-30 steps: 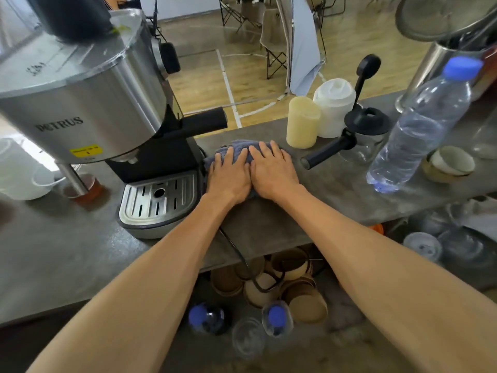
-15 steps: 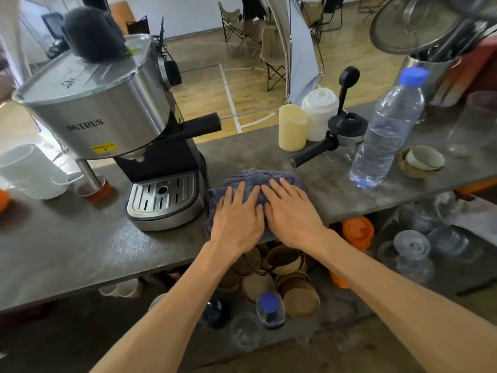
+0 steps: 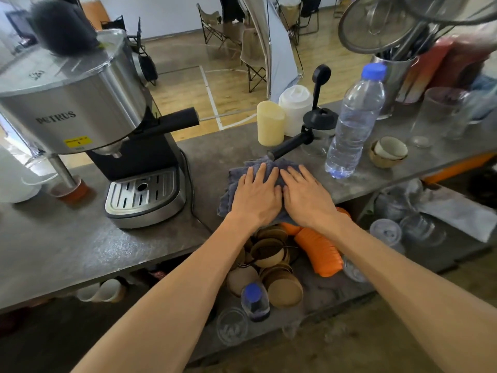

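Both hands and the cloth under them have slid back across the counter (image 3: 80, 246) since a second ago, away from the espresso machine (image 3: 80, 103) and toward its near edge. Now the left hand (image 3: 255, 199) and right hand (image 3: 306, 197) lie flat side by side on the grey-blue cloth (image 3: 232, 184), fingers straight and slightly spread, palms pressing down, neither one curled round anything; their inner edges touch. The cloth is bunched beneath the palms, showing past the left hand's outer side and beyond the fingertips, and its near part reaches the counter's edge under the wrists. Just beyond the fingertips lies the black portafilter handle (image 3: 289, 146), its tip nearly at the cloth. Further out from the right hand stands a clear water bottle (image 3: 352, 125) with a blue cap, and beyond the fingers a cream tumbler (image 3: 270, 123). Off the left hand's outer side sits the machine's drip tray (image 3: 142, 192), near but apart from the cloth. Below the wrists, on a lower shelf, are brown paper cups (image 3: 271, 254) and an orange stack (image 3: 320, 251).
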A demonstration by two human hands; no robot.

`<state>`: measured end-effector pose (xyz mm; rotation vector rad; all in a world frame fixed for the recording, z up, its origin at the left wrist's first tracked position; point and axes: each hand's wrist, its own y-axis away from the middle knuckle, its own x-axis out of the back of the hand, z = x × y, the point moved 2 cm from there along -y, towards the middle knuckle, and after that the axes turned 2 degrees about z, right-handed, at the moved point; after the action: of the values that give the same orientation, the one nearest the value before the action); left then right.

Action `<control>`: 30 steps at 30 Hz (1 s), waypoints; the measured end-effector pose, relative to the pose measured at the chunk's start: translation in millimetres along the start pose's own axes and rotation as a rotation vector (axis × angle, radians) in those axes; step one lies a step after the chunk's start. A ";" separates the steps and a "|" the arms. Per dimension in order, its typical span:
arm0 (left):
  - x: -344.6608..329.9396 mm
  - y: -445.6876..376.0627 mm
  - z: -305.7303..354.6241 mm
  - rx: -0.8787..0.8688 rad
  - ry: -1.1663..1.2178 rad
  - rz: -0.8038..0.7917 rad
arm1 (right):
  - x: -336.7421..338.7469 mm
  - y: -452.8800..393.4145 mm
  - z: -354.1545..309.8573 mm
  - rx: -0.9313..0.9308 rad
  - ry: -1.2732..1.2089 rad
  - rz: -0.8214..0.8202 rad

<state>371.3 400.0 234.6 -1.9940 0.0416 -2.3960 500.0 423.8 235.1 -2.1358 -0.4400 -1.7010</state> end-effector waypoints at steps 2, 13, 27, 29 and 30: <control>-1.1 7.0 11.2 -0.036 -0.002 0.016 | -3.6 12.0 8.7 -0.033 0.002 0.015; 3.1 58.5 18.7 -0.144 0.050 0.069 | -3.3 47.7 -5.9 -0.035 0.088 0.000; 2.1 80.4 -26.2 -0.027 -0.003 0.098 | 2.2 27.1 -41.3 0.136 -0.338 0.036; 1.5 69.7 -14.9 -0.049 -0.005 0.091 | 5.4 28.7 -26.5 0.139 -0.292 0.039; 0.3 64.9 -8.4 -0.058 0.000 0.086 | 5.9 29.1 -19.3 0.133 -0.267 0.034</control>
<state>363.1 335.2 231.0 -1.9726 0.1950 -2.3683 498.2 389.2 242.0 -2.2649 -0.5692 -1.3328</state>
